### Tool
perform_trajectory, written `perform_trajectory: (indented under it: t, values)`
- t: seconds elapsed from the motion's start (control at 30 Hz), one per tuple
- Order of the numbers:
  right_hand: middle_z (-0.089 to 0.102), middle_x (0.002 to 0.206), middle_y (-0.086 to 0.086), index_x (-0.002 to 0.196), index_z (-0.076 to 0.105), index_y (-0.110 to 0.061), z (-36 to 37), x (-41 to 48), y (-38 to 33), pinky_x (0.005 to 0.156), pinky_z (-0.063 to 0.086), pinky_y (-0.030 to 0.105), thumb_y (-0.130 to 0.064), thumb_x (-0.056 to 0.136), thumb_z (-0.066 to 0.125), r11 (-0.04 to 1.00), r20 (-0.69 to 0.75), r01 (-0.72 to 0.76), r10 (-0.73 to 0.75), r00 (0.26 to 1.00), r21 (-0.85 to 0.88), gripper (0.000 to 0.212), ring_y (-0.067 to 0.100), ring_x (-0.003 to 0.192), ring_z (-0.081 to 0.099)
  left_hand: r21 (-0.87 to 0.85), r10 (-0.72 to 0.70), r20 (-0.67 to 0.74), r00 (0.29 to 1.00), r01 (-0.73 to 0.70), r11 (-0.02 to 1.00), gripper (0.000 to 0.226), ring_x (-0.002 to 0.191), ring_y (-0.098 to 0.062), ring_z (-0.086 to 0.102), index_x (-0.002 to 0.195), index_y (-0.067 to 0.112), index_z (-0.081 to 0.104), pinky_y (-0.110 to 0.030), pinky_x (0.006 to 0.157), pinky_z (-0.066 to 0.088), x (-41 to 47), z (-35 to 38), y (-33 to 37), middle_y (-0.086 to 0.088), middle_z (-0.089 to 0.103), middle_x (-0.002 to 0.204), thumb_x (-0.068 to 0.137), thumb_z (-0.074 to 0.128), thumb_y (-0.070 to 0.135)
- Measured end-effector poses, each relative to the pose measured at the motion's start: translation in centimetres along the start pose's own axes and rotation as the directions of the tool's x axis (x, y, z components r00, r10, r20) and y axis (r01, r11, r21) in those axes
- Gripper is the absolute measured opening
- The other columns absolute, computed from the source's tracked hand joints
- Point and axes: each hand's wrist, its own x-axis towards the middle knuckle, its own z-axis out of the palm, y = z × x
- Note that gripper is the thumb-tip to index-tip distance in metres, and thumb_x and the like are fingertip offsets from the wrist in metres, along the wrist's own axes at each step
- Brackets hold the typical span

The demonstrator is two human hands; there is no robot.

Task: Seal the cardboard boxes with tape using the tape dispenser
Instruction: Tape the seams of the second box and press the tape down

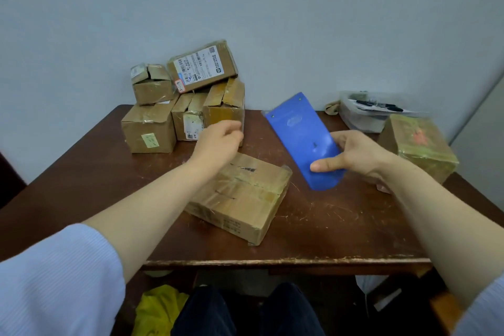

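Blue tape dispenser is gripped between thumb and fingers of my right hand; my left hand hovers, fingers relaxed, over the taped box on the table.

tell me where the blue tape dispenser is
In the head view the blue tape dispenser is held in the right hand over the right half of the table, right of the flat cardboard box in the middle.

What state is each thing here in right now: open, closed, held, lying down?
Flat box: lying down, top seam taped.
Tape dispenser: held up, tilted.
Right hand: grips the tape dispenser.
Left hand: holds nothing, fingers loosely curled.
Stacked boxes: piled at the back.
Far-right box: wrapped in shiny tape.
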Motion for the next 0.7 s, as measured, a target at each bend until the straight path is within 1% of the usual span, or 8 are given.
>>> perform_trajectory:
  t: [0.1,0.17,0.27,0.37,0.43,0.53,0.6,0.7]
  values:
    - [0.073,0.101,0.004,0.103,0.066,-0.011,0.6,0.6,1.0,0.084,0.056,0.033,0.006,0.060,0.084,0.995,0.068,0.081,-0.077,0.995,-0.065,0.050,0.017,0.093,0.069,-0.295,-0.068,0.006,0.998,0.066,0.953,0.029,0.102,-0.013,0.057,0.116,0.015,0.063,-0.025,0.077,0.048,0.6,-0.8,1.9,0.000,0.065,0.111,0.095,0.043,0.013]
    - [0.071,0.104,0.008,0.104,0.063,-0.009,1.0,0.8,1.2,0.083,0.055,0.030,0.011,0.060,0.082,0.989,0.058,0.128,-0.124,0.991,-0.070,0.052,0.015,0.093,0.068,-0.373,-0.082,0.033,0.996,0.089,0.924,0.029,0.091,-0.011,0.057,0.110,0.012,0.065,-0.024,0.067,0.047,0.7,-1.2,2.6,0.000,0.067,0.102,0.093,0.043,0.009]
    - [0.070,0.105,0.012,0.106,0.063,-0.003,1.2,1.0,0.9,0.081,0.055,0.025,0.013,0.060,0.081,0.978,0.056,0.188,-0.183,0.981,-0.090,0.052,0.013,0.092,0.068,-0.406,-0.025,0.035,0.999,0.037,0.913,0.032,0.086,-0.008,0.058,0.106,0.010,0.069,-0.024,0.078,0.046,0.3,-1.4,3.0,0.003,0.069,0.094,0.089,0.042,0.005]
    - [0.070,0.106,0.010,0.110,0.063,-0.004,1.4,1.3,0.6,0.082,0.055,0.025,0.011,0.059,0.082,0.968,0.065,0.218,-0.211,0.975,-0.123,0.056,0.014,0.095,0.068,-0.433,0.042,0.020,0.999,-0.029,0.901,0.030,0.078,-0.002,0.056,0.101,0.011,0.070,-0.019,0.071,0.042,-0.2,-1.6,3.0,0.003,0.068,0.091,0.091,0.042,0.007]
    - [0.070,0.106,0.010,0.110,0.063,-0.006,1.6,1.4,0.3,0.084,0.055,0.030,0.010,0.060,0.083,0.968,0.079,0.222,-0.213,0.974,-0.120,0.057,0.018,0.097,0.068,-0.437,0.051,0.061,0.997,-0.020,0.899,0.030,0.077,-0.003,0.056,0.101,0.010,0.071,-0.020,0.066,0.041,-0.3,-1.8,3.0,0.002,0.068,0.092,0.093,0.042,0.013]
    - [0.071,0.106,0.008,0.111,0.063,-0.008,1.8,1.5,0.0,0.081,0.055,0.026,0.011,0.060,0.082,0.971,0.087,0.213,-0.204,0.975,-0.105,0.057,0.017,0.096,0.069,-0.426,0.044,0.131,0.990,0.016,0.905,0.028,0.077,-0.006,0.055,0.101,0.005,0.072,-0.019,0.059,0.039,-0.5,-2.2,3.1,0.001,0.066,0.091,0.091,0.051,0.020]
    - [0.071,0.104,0.006,0.110,0.064,-0.010,1.9,1.3,-0.2,0.080,0.055,0.026,0.012,0.061,0.081,0.973,0.098,0.206,-0.196,0.976,-0.105,0.057,0.016,0.095,0.069,-0.400,0.048,0.142,0.989,0.013,0.916,0.025,0.076,-0.005,0.054,0.102,0.004,0.072,-0.018,0.060,0.039,-0.6,-2.3,3.1,0.002,0.065,0.090,0.090,0.057,0.020]
    - [0.072,0.095,0.001,0.102,0.065,-0.013,2.1,1.1,-0.7,0.074,0.055,0.023,0.013,0.061,0.080,0.976,0.118,0.189,-0.176,0.977,-0.109,0.051,0.014,0.089,0.070,-0.316,0.058,0.094,0.994,-0.026,0.948,0.011,0.072,0.003,0.056,0.094,0.017,0.072,-0.017,0.064,0.040,-0.3,-2.4,2.8,0.009,0.068,0.088,0.089,0.062,0.016]
